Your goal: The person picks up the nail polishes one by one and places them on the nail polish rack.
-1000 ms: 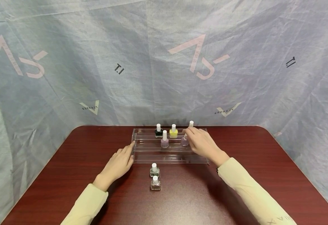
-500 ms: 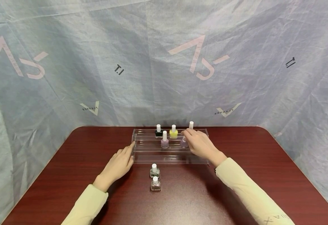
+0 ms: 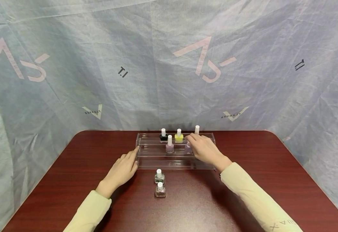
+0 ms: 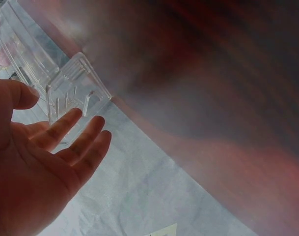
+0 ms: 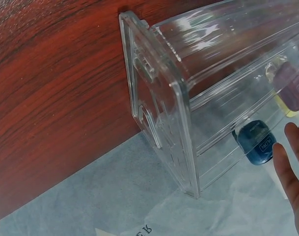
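Note:
A clear tiered display rack [image 3: 154,163] stands at the back of the table. My left hand [image 3: 121,169], fingers extended, rests against the rack's left end; in the left wrist view its fingers [image 4: 85,145] lie beside the clear end panel. At the right part of the middle tier, my right hand [image 3: 206,147] pinches a lilac nail polish bottle [image 3: 188,148] near its cap, which the fingers mostly hide. Another lilac bottle [image 3: 169,148] stands upright to its left on that tier. The right wrist view shows a purple bottle [image 5: 290,86] close to the fingers [image 5: 285,169].
Dark green [image 3: 163,137] and yellow [image 3: 178,138] bottles stand on the top tier. A blue bottle [image 5: 257,142], its white cap [image 3: 197,129] above my right hand, is there too. Two glittery bottles [image 3: 159,178] [image 3: 160,191] stand on the table before the rack. Grey cloth [image 3: 169,64] hangs behind.
My right hand has shifted slightly left along the middle tier, and the lilac bottle has moved left with it. The left hand has stayed at the rack's end.

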{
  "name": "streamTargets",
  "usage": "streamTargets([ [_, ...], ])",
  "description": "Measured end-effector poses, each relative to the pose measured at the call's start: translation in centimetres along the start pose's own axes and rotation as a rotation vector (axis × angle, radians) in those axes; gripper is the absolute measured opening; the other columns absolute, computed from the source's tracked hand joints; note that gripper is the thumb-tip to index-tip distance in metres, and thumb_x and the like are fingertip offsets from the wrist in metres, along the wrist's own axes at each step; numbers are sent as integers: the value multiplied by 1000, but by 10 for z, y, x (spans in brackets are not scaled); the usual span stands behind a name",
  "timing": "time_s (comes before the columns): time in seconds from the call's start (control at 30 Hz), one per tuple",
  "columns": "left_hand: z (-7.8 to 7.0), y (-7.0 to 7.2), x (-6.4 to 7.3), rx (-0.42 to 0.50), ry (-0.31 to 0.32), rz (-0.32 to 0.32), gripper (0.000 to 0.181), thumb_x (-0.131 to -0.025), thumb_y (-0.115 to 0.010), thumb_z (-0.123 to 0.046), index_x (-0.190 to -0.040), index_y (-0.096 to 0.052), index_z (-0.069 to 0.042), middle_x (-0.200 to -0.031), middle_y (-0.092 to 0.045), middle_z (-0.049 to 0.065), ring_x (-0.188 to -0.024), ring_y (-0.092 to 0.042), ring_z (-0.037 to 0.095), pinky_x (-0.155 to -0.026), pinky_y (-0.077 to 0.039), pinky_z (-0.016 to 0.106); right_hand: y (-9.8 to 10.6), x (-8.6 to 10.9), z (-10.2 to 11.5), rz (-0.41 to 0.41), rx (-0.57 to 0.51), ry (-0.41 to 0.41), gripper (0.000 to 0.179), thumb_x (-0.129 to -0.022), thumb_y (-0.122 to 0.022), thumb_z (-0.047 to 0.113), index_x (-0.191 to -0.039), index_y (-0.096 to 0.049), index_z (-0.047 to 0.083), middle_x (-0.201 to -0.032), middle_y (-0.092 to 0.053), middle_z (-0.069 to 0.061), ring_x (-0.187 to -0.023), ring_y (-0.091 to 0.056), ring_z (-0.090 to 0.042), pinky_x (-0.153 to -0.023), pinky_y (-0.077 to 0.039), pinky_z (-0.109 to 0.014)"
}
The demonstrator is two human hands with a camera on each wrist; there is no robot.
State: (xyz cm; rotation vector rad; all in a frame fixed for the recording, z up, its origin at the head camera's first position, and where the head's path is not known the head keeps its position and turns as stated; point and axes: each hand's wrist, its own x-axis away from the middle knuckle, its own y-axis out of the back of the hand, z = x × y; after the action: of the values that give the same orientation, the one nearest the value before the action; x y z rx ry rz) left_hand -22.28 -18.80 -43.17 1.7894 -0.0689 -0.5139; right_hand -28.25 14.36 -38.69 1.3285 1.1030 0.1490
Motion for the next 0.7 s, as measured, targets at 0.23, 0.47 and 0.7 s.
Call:
streamTargets([
  [0.23,0,0,0,5,-8,-7,55,-92,-46,-19,-143,-29,-6,-130,-51,14,-109,-53,35,-92,-42,49,-2,0,1,-10,8,10,15,-83,-56,7,-98,-58,8,-84,-56,0,-68,-56,-15,-57,-46,-30],
  [0.47,0,0,0,1,-7,2,56,-92,-46,-20,-144,-28,-7,-131,-50,15,-110,-53,35,-92,-42,49,-3,-1,1,0,2,1,14,-84,-56,7,-98,-58,8,-84,-55,0,-67,-55,-15,-59,-47,-30],
  [0.7,0,1,0,3,-3,0,56,-93,-46,-20,-144,-28,-7,-130,-51,14,-110,-53,35,-93,-42,48,-1,-2,0,21,9,-26,17,-83,-52,5,-99,-58,8,-83,-53,0,-65,-52,-15,-56,-44,-29],
])
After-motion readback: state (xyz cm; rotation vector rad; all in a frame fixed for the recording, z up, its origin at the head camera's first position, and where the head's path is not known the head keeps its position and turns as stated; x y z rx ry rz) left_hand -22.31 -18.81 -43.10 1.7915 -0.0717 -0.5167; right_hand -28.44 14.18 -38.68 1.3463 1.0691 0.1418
